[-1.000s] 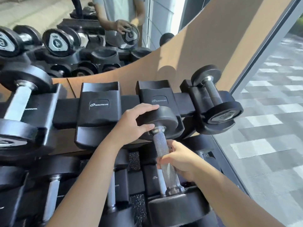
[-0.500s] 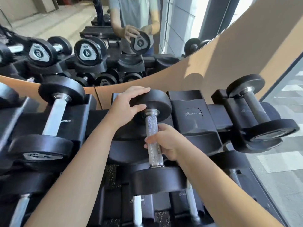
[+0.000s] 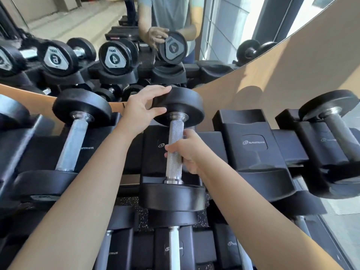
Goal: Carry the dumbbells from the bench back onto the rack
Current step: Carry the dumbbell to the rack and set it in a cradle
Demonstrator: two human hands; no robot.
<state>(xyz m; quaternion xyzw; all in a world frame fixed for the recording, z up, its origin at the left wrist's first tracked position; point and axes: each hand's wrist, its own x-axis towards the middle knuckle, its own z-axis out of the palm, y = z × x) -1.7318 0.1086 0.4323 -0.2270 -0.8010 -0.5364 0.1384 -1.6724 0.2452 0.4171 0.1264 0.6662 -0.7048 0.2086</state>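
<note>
Mirrored wall panels (image 3: pixel 78 26) run behind a black dumbbell rack (image 3: pixel 255 145), doubling the weights and the person standing at it. On the top row, the dumbbell (image 3: pixel 174 152) being returned sits over a cradle in the middle of the rack, its near head low at the front lip and its far head raised toward the mirror; whether it is fully seated cannot be told. The right hand (image 3: pixel 190 152) has its fingers clenched around the knurled handle, while the left hand (image 3: pixel 142 112) grasps the far head, fingers spread over its rim. By the look of things, this dumbbell is at the last step of being put away: only settling and letting go remain. The bench is out of sight, so how many more wait there is unknown. Counting the top row: one dumbbell in hand, one racked just to its left (image 3: pixel 72 141), another cut off at the left edge, one at the far right (image 3: pixel 335 141), and one empty cradle between. Lower rows hold more, partly hidden.
</note>
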